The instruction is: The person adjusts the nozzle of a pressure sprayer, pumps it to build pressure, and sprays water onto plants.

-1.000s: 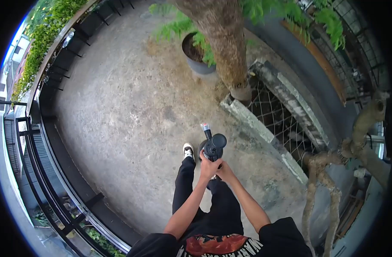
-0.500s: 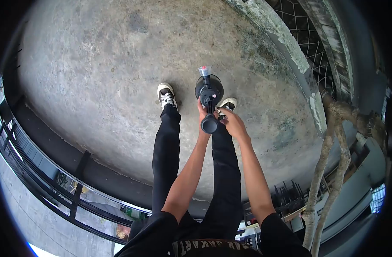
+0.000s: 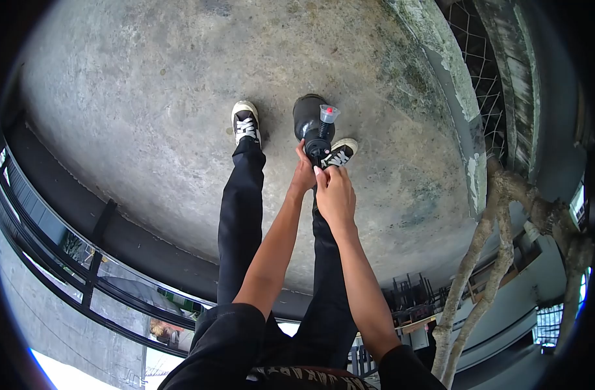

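Observation:
A black pump spray bottle (image 3: 306,118) is held in front of me above the floor, tilted so its base points away from me. Its ribbed nozzle ends in a clear cup (image 3: 330,114) with a red centre. My left hand (image 3: 303,174) is closed around the handle just below the sprayer's head, partly behind it. My right hand (image 3: 336,198) is closed at the near end of the sprayer, its thumb and fingers over the pump and handle, so the round pump knob is hidden.
My shoes (image 3: 246,123) stand on stained concrete floor (image 3: 180,97), the right one partly behind the sprayer. A black metal railing (image 3: 89,279) runs along the left. At the right are a peeling low wall (image 3: 450,78), wire mesh and a forked tree trunk (image 3: 502,195).
The sprayer has tipped, its base swinging away and its nozzle turning rightward. My right hand has moved from beside the handle onto its near end, covering the knob. The view has shifted slightly.

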A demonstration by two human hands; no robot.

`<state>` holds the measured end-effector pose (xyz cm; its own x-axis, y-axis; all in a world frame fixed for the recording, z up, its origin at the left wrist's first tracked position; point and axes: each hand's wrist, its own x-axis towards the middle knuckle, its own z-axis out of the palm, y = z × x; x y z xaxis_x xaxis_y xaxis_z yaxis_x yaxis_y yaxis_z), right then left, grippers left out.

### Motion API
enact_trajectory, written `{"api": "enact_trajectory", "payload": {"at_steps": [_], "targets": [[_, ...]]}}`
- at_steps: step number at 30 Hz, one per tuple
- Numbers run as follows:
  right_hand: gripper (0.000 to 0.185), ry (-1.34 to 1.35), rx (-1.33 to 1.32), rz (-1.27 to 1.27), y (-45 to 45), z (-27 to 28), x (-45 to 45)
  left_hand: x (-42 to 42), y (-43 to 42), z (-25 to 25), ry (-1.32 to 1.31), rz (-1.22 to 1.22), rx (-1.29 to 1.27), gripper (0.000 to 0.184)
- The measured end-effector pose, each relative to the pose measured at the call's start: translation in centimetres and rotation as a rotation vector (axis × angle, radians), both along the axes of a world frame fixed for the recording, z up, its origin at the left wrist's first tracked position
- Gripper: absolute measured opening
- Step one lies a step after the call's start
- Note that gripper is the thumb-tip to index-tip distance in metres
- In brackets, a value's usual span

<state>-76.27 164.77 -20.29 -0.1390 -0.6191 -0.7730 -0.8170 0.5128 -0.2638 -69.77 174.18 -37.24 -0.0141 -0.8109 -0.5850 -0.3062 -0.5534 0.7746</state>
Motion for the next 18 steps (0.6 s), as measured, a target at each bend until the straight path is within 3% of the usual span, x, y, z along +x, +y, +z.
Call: {"api": "enact_trajectory", "payload": {"at_steps": [6, 10, 14, 18], "targets": [[0.038, 0.104, -0.323, -0.046, 1.1, 0.9, 2.8, 1.1, -0.3, -0.8, 0.132, -0.054, 0.087, 0.093], [0.033, 0.134, -0.668, -0.037, 2.5, -4.6, 1.9, 2.0, -1.4, -0.6, 0.245, -0.032, 0.211, 0.093], [0.030, 0.149, -0.763, 0.021, 4.0, -8.7, 1.9, 2.4, -2.0, -0.2, 0.259, 0.019, 0.263, 0.091], [0.032, 0.213, -0.564, -0.079, 1.8, -11.0, 2.6, 2.6, -0.5, -1.9, 0.173, -0.118, 0.081, 0.091]]}}
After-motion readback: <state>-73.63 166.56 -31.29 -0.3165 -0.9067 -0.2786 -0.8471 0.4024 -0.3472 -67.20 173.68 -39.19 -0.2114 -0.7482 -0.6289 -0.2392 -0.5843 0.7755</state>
